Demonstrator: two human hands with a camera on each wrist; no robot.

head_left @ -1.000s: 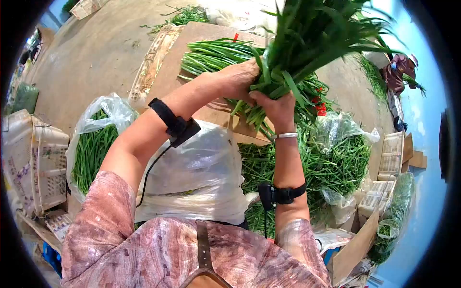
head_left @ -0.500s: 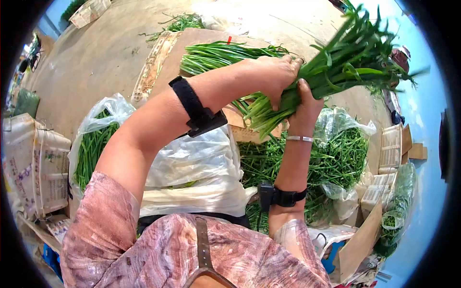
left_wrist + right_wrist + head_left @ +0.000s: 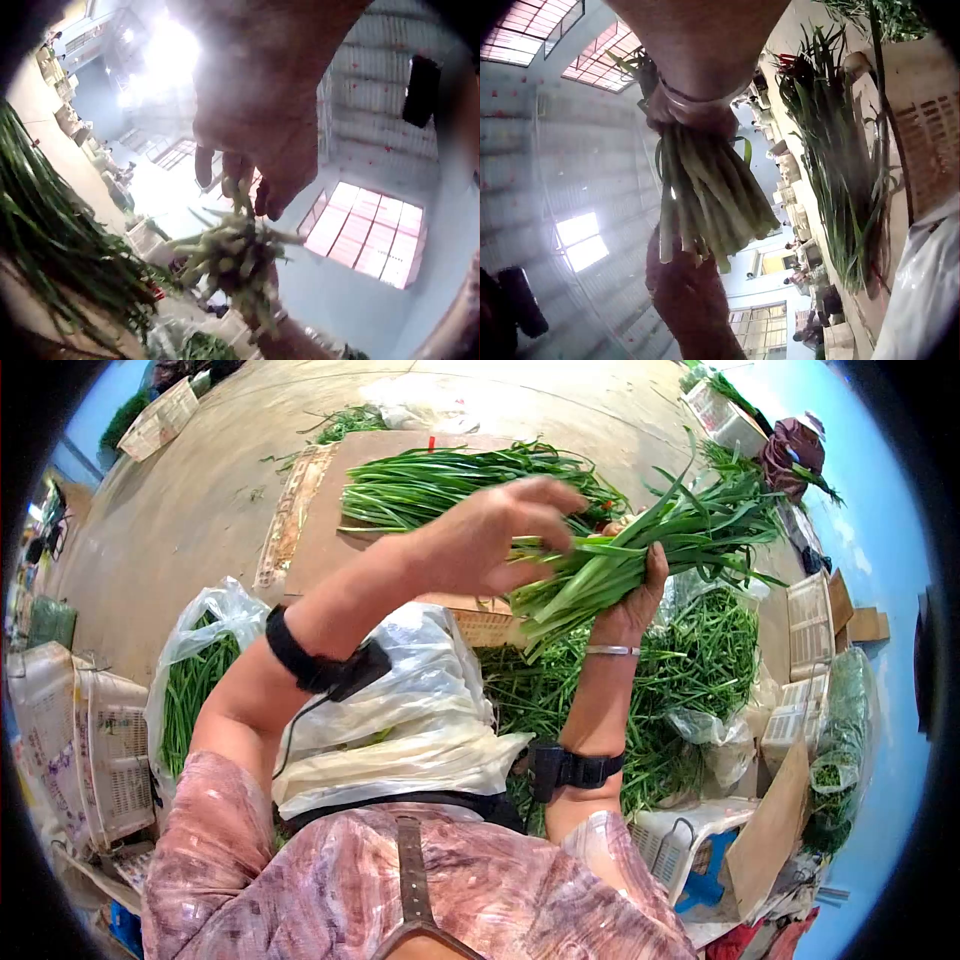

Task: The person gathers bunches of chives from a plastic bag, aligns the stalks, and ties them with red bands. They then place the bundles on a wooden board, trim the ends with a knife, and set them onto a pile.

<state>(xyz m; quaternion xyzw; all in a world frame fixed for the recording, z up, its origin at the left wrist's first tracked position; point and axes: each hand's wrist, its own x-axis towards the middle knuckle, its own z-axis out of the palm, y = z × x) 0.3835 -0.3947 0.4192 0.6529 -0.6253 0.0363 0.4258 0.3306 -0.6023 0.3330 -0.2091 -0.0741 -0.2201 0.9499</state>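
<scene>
My right hand (image 3: 635, 600) grips a bunch of garlic chives (image 3: 690, 540) around its stems, leaves pointing to the far right. In the right wrist view the stem ends (image 3: 712, 202) fan out below that hand. My left hand (image 3: 490, 535), blurred, is beside the stem ends with its fingers apart and loosely bent. The left wrist view has its fingers (image 3: 236, 165) right over the cut ends (image 3: 232, 259). Beyond both hands, more chives (image 3: 440, 485) lie on a board (image 3: 320, 565), with red ties (image 3: 432, 443) near them.
A large heap of loose greens (image 3: 690, 660) lies below the right forearm. White plastic sheeting (image 3: 400, 710) covers the near middle. A bag of greens (image 3: 195, 680) stands left, by stacked crates (image 3: 110, 750). More crates (image 3: 808, 625) and cardboard (image 3: 770, 840) line the right.
My left hand has come off the bunch and moved left to the stem ends. The right hand still holds the bunch, which has swung down from upright to nearly level.
</scene>
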